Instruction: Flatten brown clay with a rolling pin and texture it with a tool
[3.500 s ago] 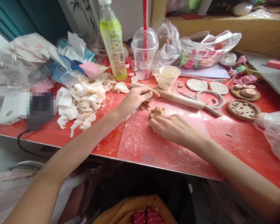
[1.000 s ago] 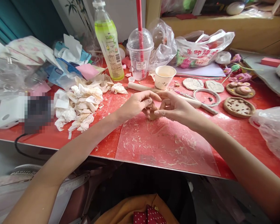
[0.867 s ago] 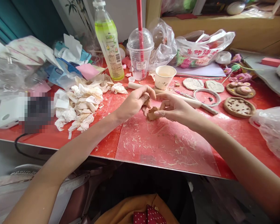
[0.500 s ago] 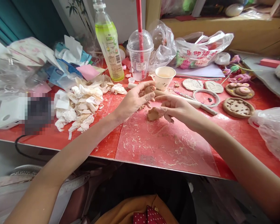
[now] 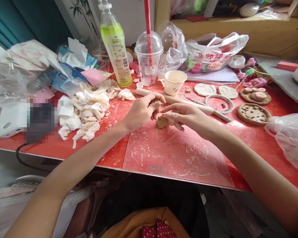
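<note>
The right hand (image 5: 186,115) pinches the clay lump (image 5: 162,122) at its fingertips just above the plastic sheet (image 5: 173,155), the left hand (image 5: 142,110) curled beside it, so press gently, turning it for evenness.

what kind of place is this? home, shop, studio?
Probably a hobby clay-craft table, maybe in a workshop or home. Signs: both hands work a clay lump over a smeared plastic mat, a wooden rolling pin lies behind, and finished clay discs sit at right.

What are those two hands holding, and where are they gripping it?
A small clay lump, pinched at its edges between the right hand and left hand fingertips.
</note>
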`<state>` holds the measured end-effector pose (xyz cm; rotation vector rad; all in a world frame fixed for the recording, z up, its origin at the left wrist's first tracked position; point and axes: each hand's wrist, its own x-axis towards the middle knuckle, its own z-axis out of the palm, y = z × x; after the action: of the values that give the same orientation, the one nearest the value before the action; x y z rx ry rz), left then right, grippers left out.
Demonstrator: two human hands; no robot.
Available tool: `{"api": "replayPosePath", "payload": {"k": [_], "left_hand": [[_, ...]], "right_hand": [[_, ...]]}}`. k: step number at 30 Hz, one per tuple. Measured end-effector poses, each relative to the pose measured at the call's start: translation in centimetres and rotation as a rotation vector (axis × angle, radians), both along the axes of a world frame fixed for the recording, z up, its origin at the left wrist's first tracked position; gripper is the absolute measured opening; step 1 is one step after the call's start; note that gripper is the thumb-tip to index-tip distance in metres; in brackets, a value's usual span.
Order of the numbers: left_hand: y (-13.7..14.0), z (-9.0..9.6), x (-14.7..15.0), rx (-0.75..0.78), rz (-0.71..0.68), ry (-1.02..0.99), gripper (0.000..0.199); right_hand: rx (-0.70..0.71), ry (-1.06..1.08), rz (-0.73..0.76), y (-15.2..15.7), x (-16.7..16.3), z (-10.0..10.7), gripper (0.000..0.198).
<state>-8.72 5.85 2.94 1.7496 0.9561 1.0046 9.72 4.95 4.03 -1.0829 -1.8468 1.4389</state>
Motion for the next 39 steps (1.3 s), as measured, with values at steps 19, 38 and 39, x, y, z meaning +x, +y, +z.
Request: {"api": "replayPosePath", "payload": {"k": [19, 38, 39], "left_hand": [[-0.2, 0.4, 0.1, -0.027, -0.124, -0.046, 0.022], [1.3, -0.2, -0.9, 0.311, 0.291, 0.539, 0.018], [1.5, -0.4, -1.0, 0.368, 0.274, 0.662, 0.018]], "right_hand": [[-0.035, 0.185, 0.047, -0.4, -0.5, -0.2, 0.028], [-0.108, 0.278, -0.28, 0.5, 0.3, -0.1, 0.032], [-0.129, 0.302, -0.303, 0.6, 0.3, -0.1, 0.031]]}}
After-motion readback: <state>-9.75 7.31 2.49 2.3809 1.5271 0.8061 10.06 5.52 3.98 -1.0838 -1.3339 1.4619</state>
